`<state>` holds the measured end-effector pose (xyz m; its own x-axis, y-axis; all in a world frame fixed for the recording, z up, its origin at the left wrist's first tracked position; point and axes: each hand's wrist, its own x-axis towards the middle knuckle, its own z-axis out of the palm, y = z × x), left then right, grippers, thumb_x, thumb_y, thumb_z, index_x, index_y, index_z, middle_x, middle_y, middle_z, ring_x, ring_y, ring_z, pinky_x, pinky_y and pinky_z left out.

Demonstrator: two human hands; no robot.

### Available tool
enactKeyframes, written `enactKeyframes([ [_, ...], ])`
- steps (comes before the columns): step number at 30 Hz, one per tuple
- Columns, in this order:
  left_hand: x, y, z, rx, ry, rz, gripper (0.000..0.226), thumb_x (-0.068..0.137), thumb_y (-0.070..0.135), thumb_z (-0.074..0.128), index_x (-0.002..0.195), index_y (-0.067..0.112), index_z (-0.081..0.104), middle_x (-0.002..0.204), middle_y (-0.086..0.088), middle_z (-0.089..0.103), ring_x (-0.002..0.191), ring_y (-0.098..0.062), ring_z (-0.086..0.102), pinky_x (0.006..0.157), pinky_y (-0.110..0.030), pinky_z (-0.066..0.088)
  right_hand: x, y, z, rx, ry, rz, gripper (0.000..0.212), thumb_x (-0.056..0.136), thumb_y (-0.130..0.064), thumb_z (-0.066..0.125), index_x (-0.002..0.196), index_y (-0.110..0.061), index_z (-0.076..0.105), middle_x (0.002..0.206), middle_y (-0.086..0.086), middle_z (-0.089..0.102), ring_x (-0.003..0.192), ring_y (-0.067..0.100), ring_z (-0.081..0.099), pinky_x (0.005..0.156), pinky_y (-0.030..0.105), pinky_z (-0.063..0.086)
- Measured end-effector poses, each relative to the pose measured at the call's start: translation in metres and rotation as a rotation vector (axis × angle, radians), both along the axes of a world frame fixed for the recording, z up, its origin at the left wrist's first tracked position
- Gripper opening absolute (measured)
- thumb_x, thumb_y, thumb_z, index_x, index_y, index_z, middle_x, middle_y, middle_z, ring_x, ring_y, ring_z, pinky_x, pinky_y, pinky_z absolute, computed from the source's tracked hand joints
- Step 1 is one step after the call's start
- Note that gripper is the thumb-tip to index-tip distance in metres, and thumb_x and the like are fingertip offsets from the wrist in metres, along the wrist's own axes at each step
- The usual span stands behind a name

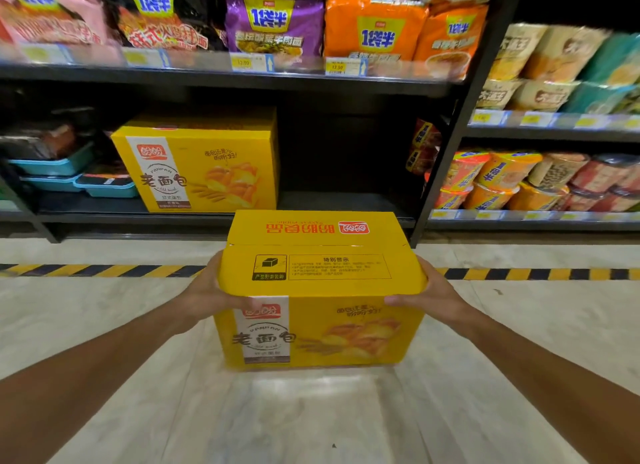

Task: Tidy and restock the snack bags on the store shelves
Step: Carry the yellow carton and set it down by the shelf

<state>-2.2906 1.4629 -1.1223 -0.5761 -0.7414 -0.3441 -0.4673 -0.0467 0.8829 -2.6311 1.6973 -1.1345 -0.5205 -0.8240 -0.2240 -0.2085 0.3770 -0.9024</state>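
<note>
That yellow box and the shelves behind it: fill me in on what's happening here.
A person holds a yellow bread carton out in front with both hands, the left hand on one side and the right hand on the other, thumbs on its front face. It is in the aisle, facing the bottom shelf, where a matching carton already sits with a bare gap to its right. Noodle bags fill the shelf above.

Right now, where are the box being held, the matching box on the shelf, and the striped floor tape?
held yellow box (320,311): head view, front face.
shelf yellow box (199,165): head view, front face.
striped floor tape (104,270): head view, left stretch.
</note>
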Motion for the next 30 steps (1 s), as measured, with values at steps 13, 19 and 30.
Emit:
enactKeyframes([
  [13,-0.084,-0.061,0.064,-0.176,0.252,-0.078,0.132,0.052,0.024,0.096,0.158,0.044,0.021,0.141,0.012,0.056,0.126,-0.02,0.06,0.099,-0.052,0.056,-0.064,-0.029,0.075,-0.23,0.194,-0.163,0.115,0.057,-0.033,0.09,0.156,-0.034,0.031,0.135,-0.009,0.052,0.125,0.018,0.052,0.1,0.043,0.051],
  [19,-0.135,-0.105,0.057,-0.149,0.288,-0.039,0.133,0.042,0.036,0.104,0.149,0.054,0.027,0.144,0.006,0.056,0.131,-0.026,0.057,0.099,-0.059,0.054,-0.112,-0.084,0.068,-0.213,0.196,-0.131,0.115,0.055,-0.039,0.094,0.152,-0.042,0.032,0.14,-0.005,0.055,0.127,0.021,0.056,0.1,0.046,0.054],
  [30,-0.201,-0.169,0.048,-0.187,0.27,0.013,0.125,0.055,0.028,0.091,0.16,0.036,0.024,0.144,0.004,0.057,0.127,-0.024,0.06,0.087,-0.04,0.063,-0.178,-0.147,0.074,-0.173,0.193,-0.104,0.084,0.077,-0.02,0.083,0.149,-0.03,0.04,0.113,-0.016,0.061,0.105,0.015,0.064,0.078,0.028,0.054],
])
